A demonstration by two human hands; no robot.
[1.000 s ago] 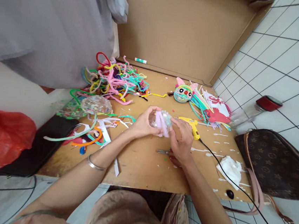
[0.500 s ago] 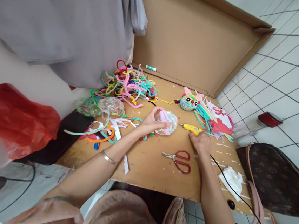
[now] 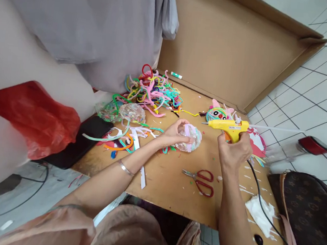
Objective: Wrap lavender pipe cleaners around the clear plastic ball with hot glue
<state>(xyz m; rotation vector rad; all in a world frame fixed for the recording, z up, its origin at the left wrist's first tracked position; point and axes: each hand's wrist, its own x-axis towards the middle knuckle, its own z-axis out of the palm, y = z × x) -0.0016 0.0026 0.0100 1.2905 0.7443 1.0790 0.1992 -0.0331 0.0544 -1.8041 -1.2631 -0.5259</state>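
Observation:
Around the left side of a clear round ball with pale pastel strips, my left hand is closed, holding it above the brown table. My right hand grips the handle of a yellow glue gun, whose nozzle points left, a little above and to the right of the ball. A clear glue stick sticks out of the gun's back end. Behind the gun lies a decorated ball with a face, partly hidden by it. Red-handled scissors lie open below, between my forearms.
A heap of colourful pipe cleaners and another clear ball lie at the back left. Crumpled white tissue and a brown bag are at the right. A tall cardboard panel stands behind; the gun's black cord trails right.
My right hand has lifted the glue gun off the table area, and the gun now shows side-on. My left hand still holds the ball. The whole view has shifted slightly.

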